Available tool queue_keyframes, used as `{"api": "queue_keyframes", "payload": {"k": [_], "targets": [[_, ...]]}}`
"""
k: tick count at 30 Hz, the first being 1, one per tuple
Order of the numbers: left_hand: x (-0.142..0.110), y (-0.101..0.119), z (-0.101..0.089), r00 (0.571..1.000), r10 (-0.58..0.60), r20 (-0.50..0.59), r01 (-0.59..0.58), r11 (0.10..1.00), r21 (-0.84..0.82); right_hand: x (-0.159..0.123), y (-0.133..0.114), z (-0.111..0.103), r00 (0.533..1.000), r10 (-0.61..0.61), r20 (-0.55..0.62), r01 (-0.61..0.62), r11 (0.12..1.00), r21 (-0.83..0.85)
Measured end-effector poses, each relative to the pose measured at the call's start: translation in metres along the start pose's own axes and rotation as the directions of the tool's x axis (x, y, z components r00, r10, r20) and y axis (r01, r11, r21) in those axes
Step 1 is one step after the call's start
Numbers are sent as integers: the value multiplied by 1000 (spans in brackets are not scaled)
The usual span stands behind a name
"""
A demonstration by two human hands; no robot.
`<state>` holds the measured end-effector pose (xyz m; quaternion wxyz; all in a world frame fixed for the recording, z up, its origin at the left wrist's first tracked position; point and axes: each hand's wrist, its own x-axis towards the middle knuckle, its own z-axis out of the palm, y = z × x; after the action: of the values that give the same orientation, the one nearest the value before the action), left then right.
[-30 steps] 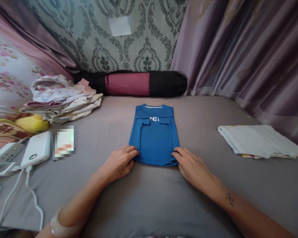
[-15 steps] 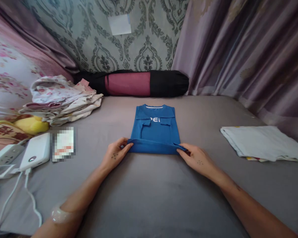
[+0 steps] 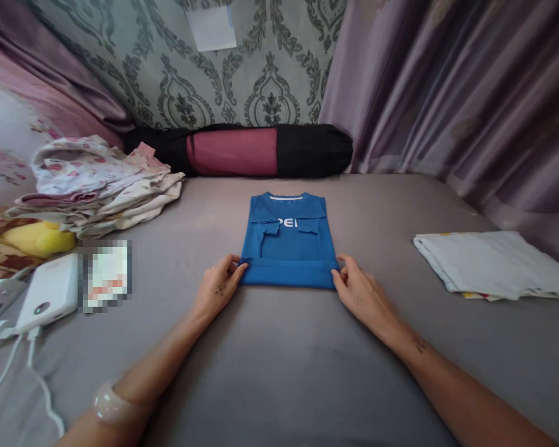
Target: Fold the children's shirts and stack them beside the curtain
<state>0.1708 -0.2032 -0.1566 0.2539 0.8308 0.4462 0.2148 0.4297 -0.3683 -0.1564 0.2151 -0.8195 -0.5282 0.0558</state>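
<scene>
A blue T-shirt [image 3: 289, 244] lies on the grey bed sheet [image 3: 279, 360], its sides and sleeves folded inward over the front. White letters show partly between the sleeves, and the collar points away from me. The near hem is turned up into a flat band. At the left end of this band, my left hand [image 3: 221, 284] is closed, thumb and fingers pinching the folded edge. My right hand [image 3: 358, 290] grips the band's right end in the same way, thumb on top. Both pinches sit at the near corners of the shirt.
On the left are a heap of printed clothes [image 3: 102, 186], a yellow plush toy [image 3: 41, 239], a white power bank [image 3: 49, 292] with cables and a power strip [image 3: 0, 298]. A folded pale cloth [image 3: 494, 264] lies right. A black and pink roll [image 3: 233, 151] lines the wall.
The turned-up band now lies flat and straight; its right corner, lifted before, is down. My right hand has moved slightly left. The camera view has shifted a little.
</scene>
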Motion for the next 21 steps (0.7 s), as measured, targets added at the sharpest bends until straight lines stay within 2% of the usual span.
{"api": "queue_keyframes", "payload": {"k": [5,15,18,20,21], "targets": [[0,-1,1,1000,21,2,-21,1000,-3,0,-1,0,1000,-10,5,11,997,-81],[0,-7,2,997,73,18,-74,991,111,1,2,2,993,-119,-3,118,989,-94],[-2,-8,2,984,154,-94,-133,972,195,0,0,1,986,-160,-37,154,981,-116],[-4,-4,1,952,250,-177,-197,942,271,-3,-6,-1,976,-197,-95,179,969,-168],[-6,0,1,935,303,-185,-239,922,304,-4,-10,-2,967,-224,-125,197,961,-195]]}}
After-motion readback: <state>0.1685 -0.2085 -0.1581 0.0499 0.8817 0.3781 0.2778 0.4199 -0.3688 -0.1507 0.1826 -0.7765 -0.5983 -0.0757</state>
